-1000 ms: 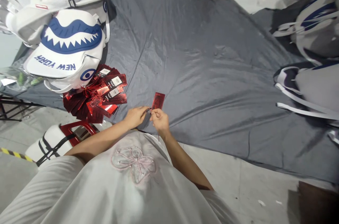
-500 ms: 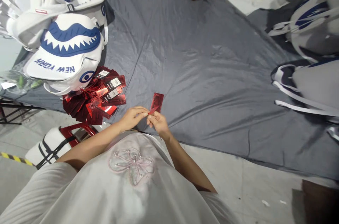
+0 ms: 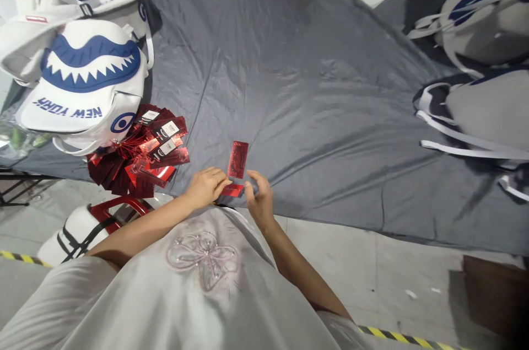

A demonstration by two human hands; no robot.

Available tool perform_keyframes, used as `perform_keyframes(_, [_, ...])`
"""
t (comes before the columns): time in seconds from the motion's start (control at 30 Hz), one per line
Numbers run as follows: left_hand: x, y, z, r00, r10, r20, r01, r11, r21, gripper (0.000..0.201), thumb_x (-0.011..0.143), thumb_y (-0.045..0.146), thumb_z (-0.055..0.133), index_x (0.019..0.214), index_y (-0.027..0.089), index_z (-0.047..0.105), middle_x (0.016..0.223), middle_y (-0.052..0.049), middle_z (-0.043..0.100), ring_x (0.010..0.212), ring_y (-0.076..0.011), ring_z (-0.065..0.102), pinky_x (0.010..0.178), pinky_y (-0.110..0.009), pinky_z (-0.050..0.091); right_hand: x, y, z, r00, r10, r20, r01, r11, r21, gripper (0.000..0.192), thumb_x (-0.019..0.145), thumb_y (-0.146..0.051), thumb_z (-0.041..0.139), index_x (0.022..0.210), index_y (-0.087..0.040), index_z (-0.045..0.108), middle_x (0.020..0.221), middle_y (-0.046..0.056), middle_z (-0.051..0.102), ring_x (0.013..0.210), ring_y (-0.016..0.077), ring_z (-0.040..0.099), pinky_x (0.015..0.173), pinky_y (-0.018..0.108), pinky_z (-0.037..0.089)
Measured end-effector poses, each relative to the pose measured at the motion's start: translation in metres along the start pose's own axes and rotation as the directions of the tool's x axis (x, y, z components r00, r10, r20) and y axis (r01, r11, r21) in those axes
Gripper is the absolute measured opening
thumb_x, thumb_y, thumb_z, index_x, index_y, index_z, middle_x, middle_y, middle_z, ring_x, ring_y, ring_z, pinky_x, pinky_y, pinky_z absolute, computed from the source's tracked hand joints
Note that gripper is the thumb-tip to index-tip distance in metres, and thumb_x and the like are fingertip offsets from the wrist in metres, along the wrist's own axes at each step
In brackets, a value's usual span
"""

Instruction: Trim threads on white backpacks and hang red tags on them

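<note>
Leaning at the far left, a white backpack with a blue, toothed shark-mouth front (image 3: 93, 60) overlaps a fanned heap of shiny dark-red foil tags, some with white labels (image 3: 140, 157). Next comes the left hand (image 3: 208, 187), its thumb and fingertips apparently pinching the near end of a small glossy red strip (image 3: 233, 190). Half a second ago both hands met at a red piece folded over the card; now the strip shows apart, just below the rectangular dark-red foil card (image 3: 237, 160), which lies on the wrinkled grey cloth (image 3: 314, 91). The right hand (image 3: 259, 195) has let go: its fingers are curled but parted, holding nothing visible, just beside strip and card. So the two red pieces seem separated, leaving one hand free and only the strip held.
</note>
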State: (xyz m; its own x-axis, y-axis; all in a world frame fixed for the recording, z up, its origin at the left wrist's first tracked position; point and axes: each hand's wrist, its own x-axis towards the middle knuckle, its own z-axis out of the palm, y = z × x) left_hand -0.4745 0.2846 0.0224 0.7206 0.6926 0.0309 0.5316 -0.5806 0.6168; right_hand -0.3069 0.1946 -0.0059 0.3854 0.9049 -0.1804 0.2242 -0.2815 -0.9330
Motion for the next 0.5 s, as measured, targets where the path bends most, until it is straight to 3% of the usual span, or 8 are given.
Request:
perform_keyframes(0.1, [0.004, 0.004, 0.007, 0.999, -0.037, 0.038, 0.039, 0.998, -0.054, 0.032, 0.101, 0.035, 0.046, 0.084, 0.018, 0.067, 0.083, -0.005, 0.069, 0.084, -0.0178, 0.064, 0.078, -0.029, 0.048, -0.008, -0.006, 0.003, 0.987, -0.096, 0.132, 0.108, 0.991, -0.083, 0.026, 0.088, -0.036, 0.054, 0.107, -0.023, 0.065, 0.1, 0.006, 0.074, 0.099, 0.0225, 0.066, 0.101, 0.042, 0.046])
perform_keyframes(0.17, [0.007, 0.0, 0.015, 0.993, -0.079, 0.093, 0.09, 0.989, -0.118, 0.035, 0.102, 0.036, 0.042, 0.087, 0.019, 0.068, 0.085, -0.004, 0.07, 0.084, -0.0164, 0.065, 0.079, -0.028, 0.05, -0.011, -0.002, 0.003, 0.987, 0.0, 0.163, 0.005, 0.999, -0.035, 0.022, 0.09, -0.038, 0.05, 0.097, -0.023, 0.065, 0.08, 0.002, 0.071, 0.079, 0.0188, 0.067, 0.085, 0.035, 0.053])
perform_keyframes(0.27, [0.015, -0.019, 0.031, 0.98, -0.13, 0.151, 0.151, 0.979, -0.134, 0.035, 0.104, 0.033, 0.036, 0.114, 0.019, 0.066, 0.109, -0.007, 0.072, 0.101, -0.0178, 0.067, 0.091, -0.031, 0.052, -0.012, 0.015, -0.006, 0.986, 0.155, 0.065, -0.155, 0.988, 0.002, 0.024, 0.09, -0.044, 0.049, 0.091, -0.023, 0.061, 0.069, -0.002, 0.065, 0.061, 0.0155, 0.063, 0.065, 0.029, 0.052])
perform_keyframes(0.37, [0.031, -0.045, 0.052, 0.969, -0.141, 0.205, 0.158, 0.985, -0.066, 0.048, 0.096, 0.029, 0.053, 0.142, 0.019, 0.049, 0.151, -0.015, 0.049, 0.141, -0.0289, 0.043, 0.112, -0.048, 0.039, -0.011, 0.031, -0.022, 0.979, 0.203, -0.013, -0.203, 0.979, -0.008, 0.026, 0.089, -0.049, 0.049, 0.091, -0.024, 0.056, 0.065, -0.002, 0.062, 0.052, 0.0147, 0.058, 0.058, 0.029, 0.049])
perform_keyframes(0.43, [0.042, -0.06, 0.069, 0.94, -0.05, 0.338, 0.042, 0.999, 0.03, 0.071, 0.089, 0.03, 0.066, 0.152, 0.021, 0.036, 0.163, -0.016, 0.027, 0.153, -0.0335, 0.018, 0.119, -0.055, 0.026, -0.01, 0.037, -0.031, 0.977, 0.213, -0.022, -0.213, 0.977, -0.013, 0.029, 0.088, -0.052, 0.049, 0.09, -0.023, 0.055, 0.064, -0.002, 0.061, 0.049, 0.015, 0.057, 0.055, 0.03, 0.048])
perform_keyframes(0.5, [0.048, -0.07, 0.085, 0.872, 0.053, 0.487, -0.122, 0.986, 0.11, 0.089, 0.083, 0.035, 0.073, 0.157, 0.018, 0.025, 0.166, -0.018, 0.015, 0.155, -0.0352, 0.006, 0.122, -0.058, 0.015, -0.01, 0.039, -0.035, 0.977, 0.212, -0.011, -0.213, 0.977, -0.019, 0.029, 0.088, -0.052, 0.049, 0.088, -0.023, 0.055, 0.066, -0.001, 0.062, 0.05, 0.0155, 0.057, 0.056, 0.03, 0.048])
